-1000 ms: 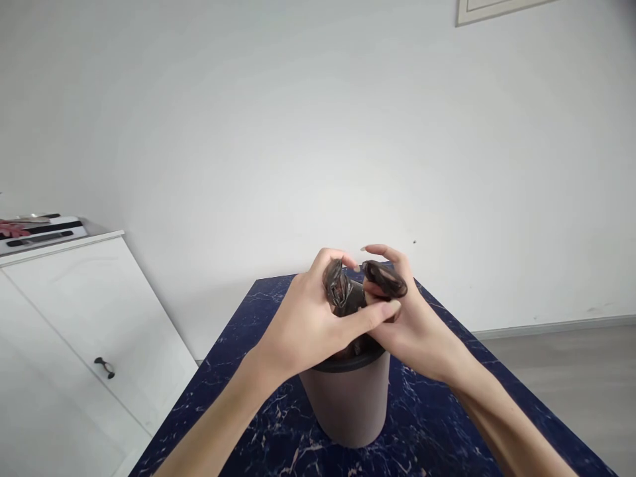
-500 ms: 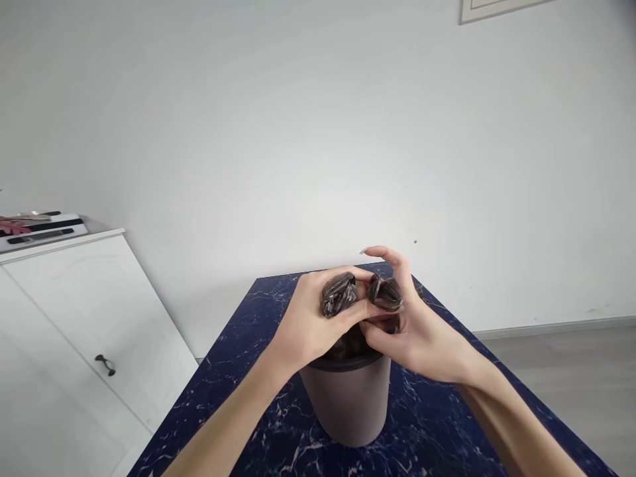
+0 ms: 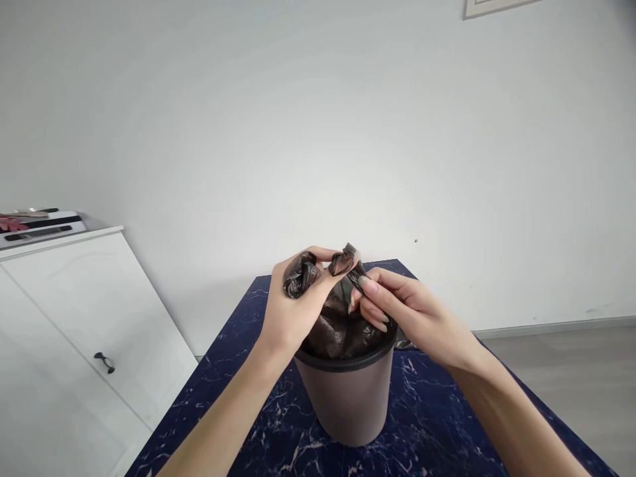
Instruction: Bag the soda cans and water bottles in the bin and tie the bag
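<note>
Now that the right hand (image 3: 415, 311) has drawn back from the left hand (image 3: 288, 321) above the bin (image 3: 348, 404), it pinches a strand (image 3: 357, 277) of the dark bag (image 3: 342, 336); the left grips its bunched top (image 3: 298, 277), seemingly gathered, the rest inside the bin.

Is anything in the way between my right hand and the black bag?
Nothing visible. Your right hand pinches a strip of the black bag above the bin; your left hand, close beside it, grips the bag too.
</note>
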Tool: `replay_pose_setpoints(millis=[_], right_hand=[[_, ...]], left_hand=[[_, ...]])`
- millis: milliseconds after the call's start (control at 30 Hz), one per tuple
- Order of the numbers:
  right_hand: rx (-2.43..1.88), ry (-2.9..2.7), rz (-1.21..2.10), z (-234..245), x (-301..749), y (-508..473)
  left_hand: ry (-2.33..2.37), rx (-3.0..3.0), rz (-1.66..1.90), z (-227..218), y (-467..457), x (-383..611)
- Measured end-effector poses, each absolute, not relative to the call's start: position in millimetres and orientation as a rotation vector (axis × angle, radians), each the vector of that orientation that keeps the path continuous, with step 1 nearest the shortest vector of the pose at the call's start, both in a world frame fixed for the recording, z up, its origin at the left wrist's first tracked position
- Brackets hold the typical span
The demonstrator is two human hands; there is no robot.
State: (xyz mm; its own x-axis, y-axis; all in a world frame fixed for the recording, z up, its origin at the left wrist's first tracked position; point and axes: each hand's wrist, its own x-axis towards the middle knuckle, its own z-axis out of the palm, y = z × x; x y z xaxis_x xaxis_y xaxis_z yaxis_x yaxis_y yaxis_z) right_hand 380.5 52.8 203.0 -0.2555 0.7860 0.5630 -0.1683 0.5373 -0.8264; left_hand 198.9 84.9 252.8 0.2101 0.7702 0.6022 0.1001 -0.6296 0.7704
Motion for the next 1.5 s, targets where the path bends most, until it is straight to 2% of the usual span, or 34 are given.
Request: replay_pose_setpoints(millis=[200,300,433,600,900,1133,1300,1500], right_hand=[[-0.401,-1.211,1.249,203,371,56],[-0.470,-1.082,1.265,202,374,57],[-0.675,-1.248,1.019,201,376,53],[-0.785,-1.589,0.688,202,370,41],[-0.623,-1.892,0.626,203,371,31],[-0.825,-1.599,0.570,190,369,37],[-0.941,-1.341,0.694,196,370,35],[-0.952,-1.252,0.782,203,366,30]], left_hand=[[0.927,1.969,1.341,265,59,200],[0.833,2.218,1.115,272,46,203],[0.549,2.692,0.701,282,41,211],[0.503,3.132,0.667,293,41,210],[0.469,2.911,0.614,310,42,214],[0.522,2.990,0.602,307,38,213],[0.805,2.620,1.031,278,41,192],[1.269,2.189,0.942,237,44,192]])
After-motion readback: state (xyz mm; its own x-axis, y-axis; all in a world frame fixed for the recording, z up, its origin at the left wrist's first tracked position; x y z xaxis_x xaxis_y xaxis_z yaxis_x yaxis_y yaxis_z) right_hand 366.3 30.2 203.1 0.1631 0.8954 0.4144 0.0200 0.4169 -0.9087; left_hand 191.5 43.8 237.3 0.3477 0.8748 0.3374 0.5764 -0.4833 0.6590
